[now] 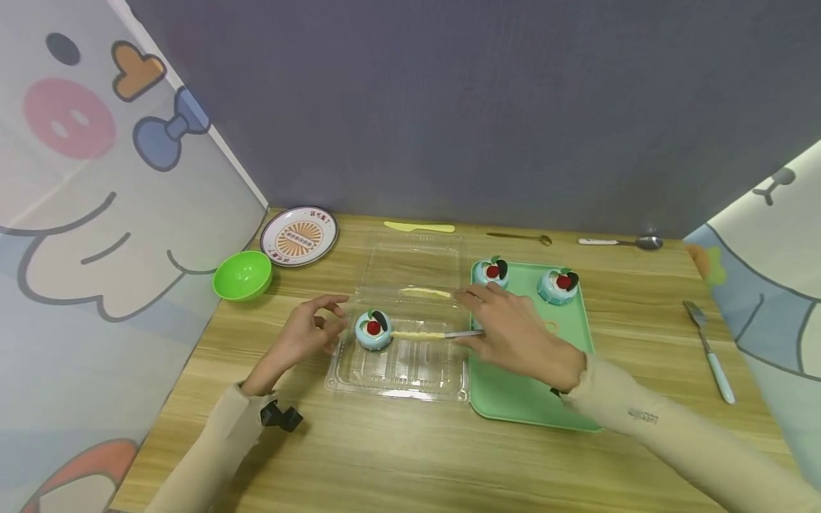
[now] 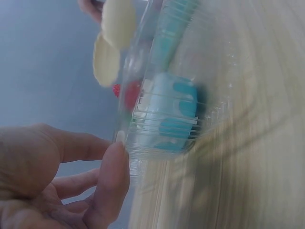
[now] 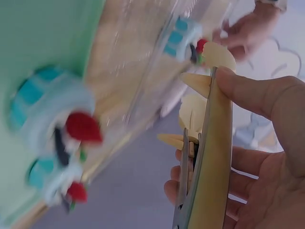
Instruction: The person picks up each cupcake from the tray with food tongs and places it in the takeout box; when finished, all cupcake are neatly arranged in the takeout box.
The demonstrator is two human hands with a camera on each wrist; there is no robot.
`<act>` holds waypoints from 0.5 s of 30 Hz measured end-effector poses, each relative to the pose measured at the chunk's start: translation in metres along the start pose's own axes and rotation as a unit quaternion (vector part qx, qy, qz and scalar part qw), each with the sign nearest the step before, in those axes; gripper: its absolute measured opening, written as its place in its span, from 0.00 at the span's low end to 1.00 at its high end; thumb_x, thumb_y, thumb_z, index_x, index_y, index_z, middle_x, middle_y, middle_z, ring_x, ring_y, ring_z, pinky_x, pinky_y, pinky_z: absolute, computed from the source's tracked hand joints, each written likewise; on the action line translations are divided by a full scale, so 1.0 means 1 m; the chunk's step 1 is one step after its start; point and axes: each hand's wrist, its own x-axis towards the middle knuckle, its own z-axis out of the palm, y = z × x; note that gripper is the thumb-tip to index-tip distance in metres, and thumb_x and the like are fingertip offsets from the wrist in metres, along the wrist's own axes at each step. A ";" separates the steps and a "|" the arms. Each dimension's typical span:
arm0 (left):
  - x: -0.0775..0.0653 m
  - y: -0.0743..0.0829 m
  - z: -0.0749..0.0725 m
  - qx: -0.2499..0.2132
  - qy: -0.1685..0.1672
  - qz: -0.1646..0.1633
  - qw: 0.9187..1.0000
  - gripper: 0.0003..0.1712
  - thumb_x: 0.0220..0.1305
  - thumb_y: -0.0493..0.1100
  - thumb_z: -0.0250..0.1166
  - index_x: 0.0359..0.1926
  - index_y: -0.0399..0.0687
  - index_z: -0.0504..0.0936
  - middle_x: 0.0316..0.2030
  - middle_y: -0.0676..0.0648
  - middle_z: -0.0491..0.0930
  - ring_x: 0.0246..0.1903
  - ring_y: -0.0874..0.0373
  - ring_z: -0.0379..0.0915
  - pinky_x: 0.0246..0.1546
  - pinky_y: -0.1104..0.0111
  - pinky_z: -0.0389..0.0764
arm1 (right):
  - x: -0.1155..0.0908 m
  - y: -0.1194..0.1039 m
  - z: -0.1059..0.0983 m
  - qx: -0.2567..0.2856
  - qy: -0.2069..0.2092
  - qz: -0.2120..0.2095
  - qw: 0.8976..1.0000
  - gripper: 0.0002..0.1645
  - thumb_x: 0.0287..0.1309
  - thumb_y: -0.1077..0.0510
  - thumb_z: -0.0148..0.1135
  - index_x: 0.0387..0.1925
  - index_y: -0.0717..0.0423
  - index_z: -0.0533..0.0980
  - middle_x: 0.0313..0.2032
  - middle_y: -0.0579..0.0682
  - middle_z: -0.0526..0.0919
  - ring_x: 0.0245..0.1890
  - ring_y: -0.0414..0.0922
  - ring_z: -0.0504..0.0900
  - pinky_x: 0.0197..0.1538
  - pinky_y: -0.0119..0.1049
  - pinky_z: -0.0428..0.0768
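A clear plastic clamshell box (image 1: 399, 392) lies with its lid (image 1: 413, 249) folded back. In its base, towards the left, sits a small blue cake (image 1: 373, 339) topped with a red cherry, a dark oval piece and a green leaf. My left hand (image 1: 312, 328) pinches the box's left rim between thumb and forefinger, as the left wrist view shows. My right hand (image 1: 513, 329) grips metal tongs (image 3: 214, 167) with cream, scalloped tips. The tongs are spread, one tip pointing at the cake's right side and the other over the box farther back.
Two similar cakes (image 1: 558, 287) stand at the back of a green tray (image 1: 532, 410) on the right. Left are a green bowl (image 1: 242, 276) and a patterned plate (image 1: 298, 236). Along the back lie a yellow knife (image 1: 420, 227) and spoons (image 1: 648, 243); a fork (image 1: 712, 353) is far right.
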 end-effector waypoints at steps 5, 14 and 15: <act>0.003 -0.001 0.000 0.000 -0.004 0.000 1.000 0.27 0.65 0.35 0.63 0.65 0.42 0.72 0.49 0.35 0.75 0.23 0.53 0.79 0.20 0.58 0.88 | -0.027 0.033 -0.022 -0.011 0.046 0.055 0.997 0.41 0.45 0.36 0.75 0.58 0.52 0.77 0.47 0.51 0.84 0.39 0.51 0.82 0.15 0.30 0.71; 0.003 -0.007 -0.001 -0.014 -0.009 -0.006 1.000 0.28 0.65 0.36 0.64 0.65 0.42 0.71 0.50 0.34 0.74 0.24 0.48 0.80 0.20 0.58 0.88 | -0.091 0.097 -0.055 -0.070 0.051 0.207 0.974 0.43 0.45 0.30 0.71 0.59 0.49 0.76 0.51 0.57 0.82 0.23 0.53 0.80 0.07 0.32 0.57; 0.003 -0.008 -0.001 -0.015 -0.008 -0.006 1.000 0.28 0.65 0.36 0.64 0.65 0.41 0.72 0.49 0.34 0.74 0.24 0.48 0.80 0.20 0.57 0.88 | -0.099 0.103 -0.056 -0.073 0.044 0.226 0.970 0.44 0.46 0.29 0.70 0.59 0.49 0.76 0.52 0.57 0.81 0.23 0.55 0.80 0.07 0.34 0.57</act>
